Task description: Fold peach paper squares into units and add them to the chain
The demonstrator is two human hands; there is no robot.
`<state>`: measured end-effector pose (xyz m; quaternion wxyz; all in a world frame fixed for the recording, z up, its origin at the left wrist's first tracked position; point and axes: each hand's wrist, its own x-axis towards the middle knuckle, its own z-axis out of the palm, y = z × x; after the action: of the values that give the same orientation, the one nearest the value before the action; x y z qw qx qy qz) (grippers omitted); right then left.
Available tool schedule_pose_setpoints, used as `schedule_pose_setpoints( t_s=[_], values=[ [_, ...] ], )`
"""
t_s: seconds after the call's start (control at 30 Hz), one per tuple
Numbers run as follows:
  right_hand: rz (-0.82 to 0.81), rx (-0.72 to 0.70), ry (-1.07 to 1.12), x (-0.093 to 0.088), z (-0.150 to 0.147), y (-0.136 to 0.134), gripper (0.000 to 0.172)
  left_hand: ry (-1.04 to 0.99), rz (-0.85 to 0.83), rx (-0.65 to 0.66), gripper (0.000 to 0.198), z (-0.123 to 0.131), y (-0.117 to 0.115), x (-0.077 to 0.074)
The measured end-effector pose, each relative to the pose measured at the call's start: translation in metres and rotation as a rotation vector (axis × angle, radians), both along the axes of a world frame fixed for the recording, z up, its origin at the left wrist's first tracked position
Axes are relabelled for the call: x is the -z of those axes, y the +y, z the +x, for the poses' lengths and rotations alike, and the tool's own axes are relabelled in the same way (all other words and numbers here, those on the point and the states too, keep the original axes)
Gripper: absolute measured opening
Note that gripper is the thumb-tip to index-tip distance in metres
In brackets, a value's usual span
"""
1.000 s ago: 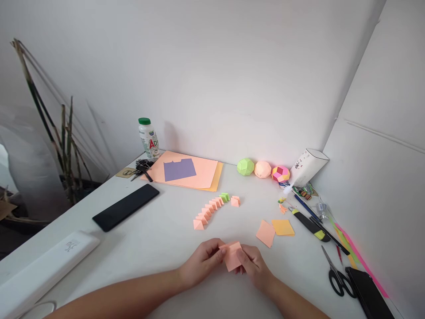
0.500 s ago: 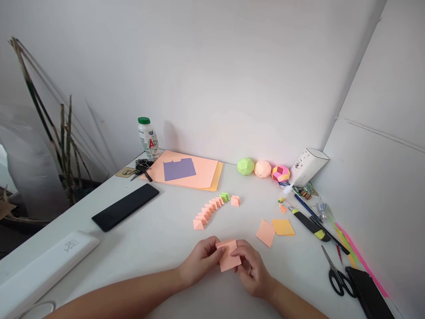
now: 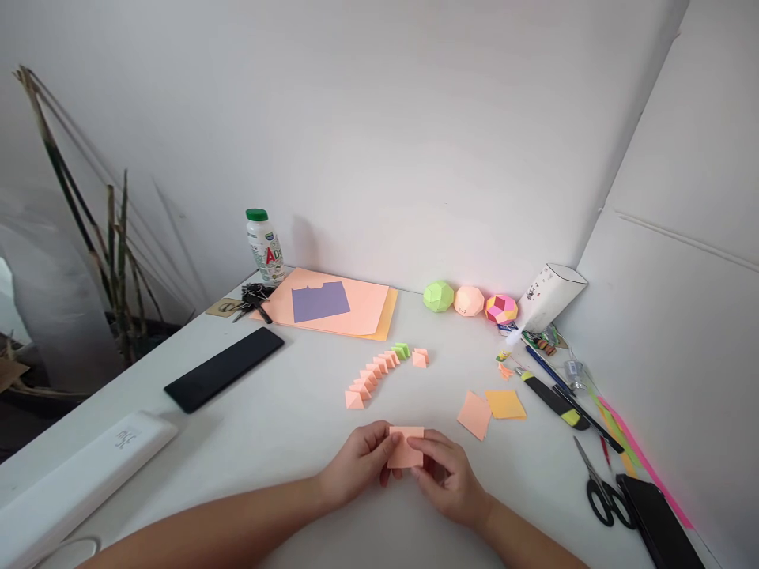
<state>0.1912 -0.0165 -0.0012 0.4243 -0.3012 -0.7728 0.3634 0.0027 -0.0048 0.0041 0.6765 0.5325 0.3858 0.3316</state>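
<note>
Peach paper square point(image 3: 407, 456) in left fingers point(image 3: 379, 454) and right fingers point(image 3: 437, 450)

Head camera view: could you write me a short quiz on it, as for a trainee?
1. What do the left hand and right hand hold between them?
2. True or false: the notched purple paper sheet lies on a large peach paper sheet.
3. Which colour is the middle one of the three faceted paper balls: A green, B peach, C multicoloured?

Key: 1. a small peach paper piece; 2. true; 3. B.
</note>
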Motion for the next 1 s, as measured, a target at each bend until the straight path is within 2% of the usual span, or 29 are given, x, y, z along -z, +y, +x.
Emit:
schedule_pose_setpoints(
  t_s=[0.23, 0.43, 0.7, 0.83, 1.0],
  values=[
    [-0.098, 0.018, -0.033, 0.008, 0.002, 0.0, 0.039, -0.022, -0.019, 0.0, 0.039, 0.001, -0.001, -0.003],
    [-0.1, 0.015, -0.003, 0.005, 0.001, 0.0, 0.028, -0.022, -0.004, 0.026, 0.04, 0.0, -0.001, -0.004],
    [-0.064, 0.057, 0.053, -0.004, 0.0, 0.0, 0.013, 0.022, 0.029, 0.075, 0.039, -0.001, -0.002, 0.001],
    [-0.169, 0.102, 0.025, -0.005, 0.001, 0.001, 0.013, 0.072, 0.049, 0.091, 0.041, -0.002, -0.001, -0.003],
    [-0.36, 0.115, 0.043, -0.007, 0.0, 0.001, 0.015, 0.025, 0.069, 0.154, 0.035, -0.002, -0.002, -0.006]
  ],
)
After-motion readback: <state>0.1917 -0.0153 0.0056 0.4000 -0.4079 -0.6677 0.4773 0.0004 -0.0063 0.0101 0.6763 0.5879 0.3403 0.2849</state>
